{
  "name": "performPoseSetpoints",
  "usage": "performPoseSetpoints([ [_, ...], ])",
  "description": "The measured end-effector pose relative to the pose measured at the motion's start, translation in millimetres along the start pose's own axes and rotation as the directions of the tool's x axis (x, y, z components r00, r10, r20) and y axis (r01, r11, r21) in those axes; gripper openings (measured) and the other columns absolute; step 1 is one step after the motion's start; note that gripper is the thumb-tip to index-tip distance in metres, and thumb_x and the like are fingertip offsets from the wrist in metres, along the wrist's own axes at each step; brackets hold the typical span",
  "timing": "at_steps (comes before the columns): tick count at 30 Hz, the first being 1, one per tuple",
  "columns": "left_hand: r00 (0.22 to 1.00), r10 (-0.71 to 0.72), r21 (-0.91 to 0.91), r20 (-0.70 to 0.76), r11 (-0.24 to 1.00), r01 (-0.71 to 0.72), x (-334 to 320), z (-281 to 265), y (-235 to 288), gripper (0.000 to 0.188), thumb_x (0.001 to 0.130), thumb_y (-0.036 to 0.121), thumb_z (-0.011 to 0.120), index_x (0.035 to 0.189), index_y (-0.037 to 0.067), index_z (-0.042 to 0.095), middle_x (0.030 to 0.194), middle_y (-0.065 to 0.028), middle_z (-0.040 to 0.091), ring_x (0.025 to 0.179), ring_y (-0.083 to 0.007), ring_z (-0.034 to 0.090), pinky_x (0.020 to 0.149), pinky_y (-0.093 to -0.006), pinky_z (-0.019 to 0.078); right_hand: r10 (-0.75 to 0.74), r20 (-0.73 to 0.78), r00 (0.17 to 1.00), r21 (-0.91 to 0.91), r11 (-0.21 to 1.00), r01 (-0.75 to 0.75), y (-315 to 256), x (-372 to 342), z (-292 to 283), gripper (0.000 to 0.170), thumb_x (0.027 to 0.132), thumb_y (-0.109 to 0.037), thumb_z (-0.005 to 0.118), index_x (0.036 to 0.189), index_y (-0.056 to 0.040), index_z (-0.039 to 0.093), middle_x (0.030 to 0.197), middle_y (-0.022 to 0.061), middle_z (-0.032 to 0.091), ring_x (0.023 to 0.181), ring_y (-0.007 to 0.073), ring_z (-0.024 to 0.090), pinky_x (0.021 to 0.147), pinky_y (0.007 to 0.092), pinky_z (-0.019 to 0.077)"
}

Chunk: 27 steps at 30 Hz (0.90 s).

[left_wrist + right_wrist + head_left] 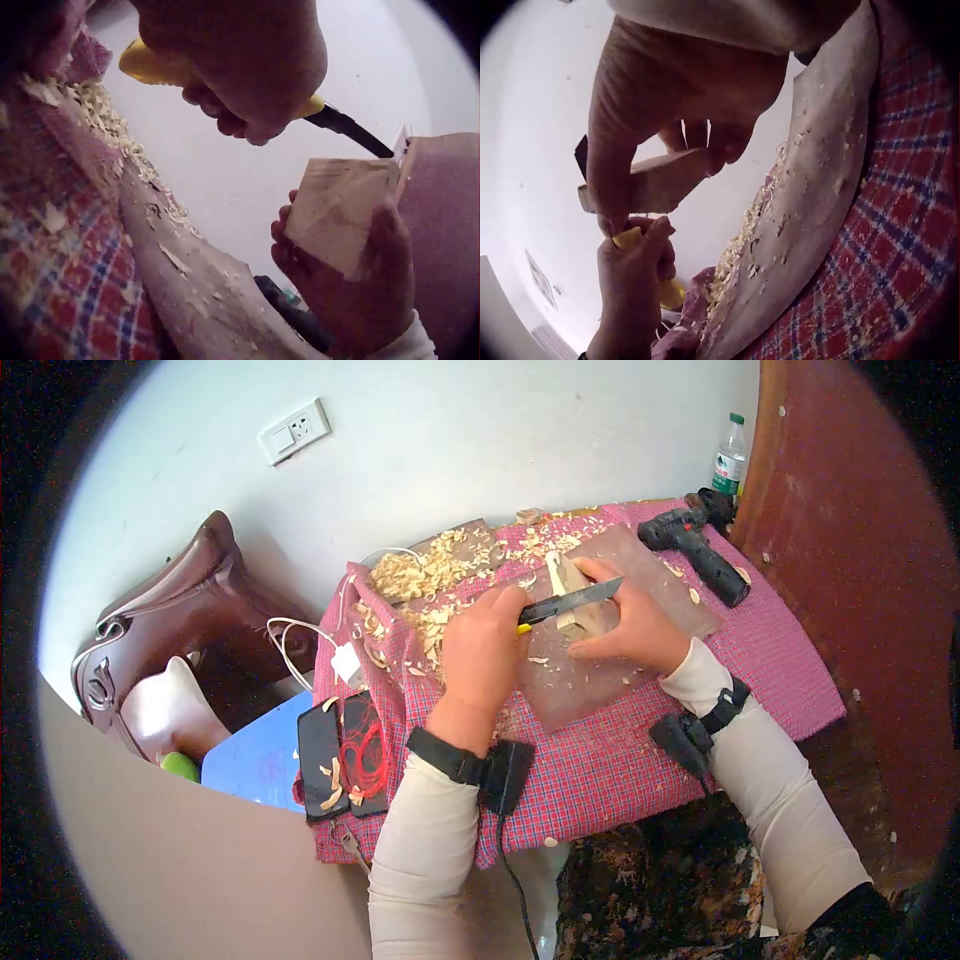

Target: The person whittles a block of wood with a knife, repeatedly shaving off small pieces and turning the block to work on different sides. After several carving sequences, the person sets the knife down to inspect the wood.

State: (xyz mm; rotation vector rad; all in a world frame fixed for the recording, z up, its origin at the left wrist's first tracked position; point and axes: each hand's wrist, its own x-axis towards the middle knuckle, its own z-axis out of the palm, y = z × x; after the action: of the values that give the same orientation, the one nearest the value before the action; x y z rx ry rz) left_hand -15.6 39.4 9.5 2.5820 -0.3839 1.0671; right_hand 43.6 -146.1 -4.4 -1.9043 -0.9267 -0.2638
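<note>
My left hand [482,655] grips a utility knife [580,602] with a yellow handle and a dark blade, its fingers wrapped round the handle. My right hand [645,628] holds a pale wooden block [341,214] between thumb and fingers, above a flat brownish board [560,695]. In the head view the blade lies across the block, its tip towards the right hand. From the left wrist view, the blade's end meets the block's upper edge. The right wrist view has the block [664,184] edge-on, the left fist close below it.
Wood shavings [430,570] lie heaped at the back left of the checked cloth [780,660]. A black cordless drill [700,550] rests at the back right, near a plastic bottle [731,455]. Two phones, one [320,760] beside tangled red cord [365,760], lie front left, near a white charger [346,663].
</note>
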Motion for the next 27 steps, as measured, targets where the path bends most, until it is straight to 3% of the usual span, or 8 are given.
performPoseSetpoints([
  [3, 0.998, -0.045, -0.035, 0.054, 0.998, 0.047, -1.6, 3.4, -0.8, 0.023, 0.067, 0.007, 0.062, 0.089, 0.010, 0.057, 0.080, -0.0105, 0.059, 0.075, -0.0316, 0.057, 0.062, -0.0394, 0.0461, -0.051, -0.029, 0.998, -0.044, 0.998, 0.050, -4.6, -0.7, -0.2, 0.087, 0.053, -0.031, 0.079, 0.122, 0.0022, 0.039, 0.122, 0.0160, 0.043, 0.113, 0.0260, 0.042, 0.095, 0.0332, 0.0347],
  [6, 0.998, -0.064, -0.021, -0.027, 0.998, 0.064, -0.8, 13.1, -11.9, 0.014, 0.068, 0.007, 0.057, 0.082, 0.010, 0.054, 0.074, -0.0099, 0.057, 0.068, -0.0309, 0.057, 0.058, -0.0407, 0.0455, -0.094, 0.007, 0.996, -0.056, 0.994, 0.095, -13.4, -1.2, -2.8, 0.085, 0.053, -0.030, 0.079, 0.122, 0.0016, 0.040, 0.121, 0.0145, 0.044, 0.113, 0.0252, 0.043, 0.094, 0.0324, 0.0347],
  [12, 0.989, -0.149, 0.109, -0.012, 0.983, 0.150, 0.5, 12.7, -23.1, 0.013, 0.070, 0.008, 0.056, 0.083, 0.009, 0.054, 0.075, -0.0110, 0.058, 0.070, -0.0320, 0.058, 0.059, -0.0417, 0.0453, -0.064, 0.008, 0.998, 0.061, 0.996, 0.063, -11.3, -3.1, -3.6, 0.082, 0.051, -0.030, 0.079, 0.118, 0.0011, 0.043, 0.115, 0.0134, 0.047, 0.109, 0.0239, 0.045, 0.093, 0.0320, 0.0352],
  [14, 0.911, -0.413, 0.234, 0.011, 0.887, 0.399, 1.5, 9.9, -45.2, 0.013, 0.071, 0.011, 0.057, 0.084, 0.009, 0.055, 0.076, -0.0114, 0.059, 0.070, -0.0316, 0.058, 0.059, -0.0417, 0.0452, -0.257, 0.146, 0.955, 0.073, 0.966, 0.248, -33.7, -8.4, -10.2, 0.080, 0.051, -0.029, 0.078, 0.117, 0.0005, 0.044, 0.115, 0.0135, 0.048, 0.108, 0.0243, 0.046, 0.093, 0.0326, 0.0357],
  [17, 0.929, -0.358, 0.192, -0.097, 0.909, 0.370, 2.8, 2.5, -33.4, 0.015, 0.071, 0.012, 0.059, 0.085, 0.009, 0.056, 0.078, -0.0117, 0.060, 0.070, -0.0311, 0.058, 0.060, -0.0413, 0.0453, -0.154, 0.160, 0.975, 0.041, 0.988, 0.150, -25.6, -5.6, -5.1, 0.086, 0.050, -0.026, 0.079, 0.123, -0.0004, 0.040, 0.121, 0.0102, 0.043, 0.115, 0.0203, 0.040, 0.097, 0.0314, 0.0309],
  [19, 0.950, -0.264, 0.120, -0.168, 0.951, 0.286, -0.9, 9.4, -26.8, 0.015, 0.069, 0.011, 0.061, 0.084, 0.010, 0.057, 0.077, -0.0107, 0.059, 0.070, -0.0301, 0.058, 0.059, -0.0402, 0.0452, -0.148, 0.104, 0.984, 0.089, 0.986, 0.139, -9.2, -2.4, -1.4, 0.082, 0.052, -0.028, 0.079, 0.119, -0.0002, 0.043, 0.117, 0.0140, 0.047, 0.109, 0.0252, 0.046, 0.093, 0.0329, 0.0356],
  [21, 0.991, -0.104, -0.041, -0.089, 0.994, 0.101, -0.2, 6.7, -16.0, 0.016, 0.070, 0.010, 0.063, 0.085, 0.008, 0.059, 0.077, -0.0125, 0.060, 0.073, -0.0327, 0.058, 0.061, -0.0387, 0.0458, -0.055, 0.047, 0.997, 0.047, 0.998, 0.052, 0.6, -1.7, -0.9, 0.083, 0.051, -0.028, 0.079, 0.120, -0.0004, 0.042, 0.118, 0.0142, 0.047, 0.110, 0.0251, 0.045, 0.093, 0.0327, 0.0358],
  [27, 0.995, -0.099, -0.052, 0.027, 0.994, 0.101, -1.2, 6.6, -7.2, 0.017, 0.069, 0.007, 0.062, 0.085, 0.008, 0.056, 0.079, -0.0124, 0.059, 0.074, -0.0326, 0.057, 0.062, -0.0391, 0.0456, -0.127, -0.003, 0.992, 0.022, 0.992, 0.127, -10.2, -2.0, -1.2, 0.080, 0.053, -0.028, 0.078, 0.118, -0.0004, 0.043, 0.113, 0.0129, 0.048, 0.107, 0.0248, 0.047, 0.092, 0.0326, 0.0364],
])
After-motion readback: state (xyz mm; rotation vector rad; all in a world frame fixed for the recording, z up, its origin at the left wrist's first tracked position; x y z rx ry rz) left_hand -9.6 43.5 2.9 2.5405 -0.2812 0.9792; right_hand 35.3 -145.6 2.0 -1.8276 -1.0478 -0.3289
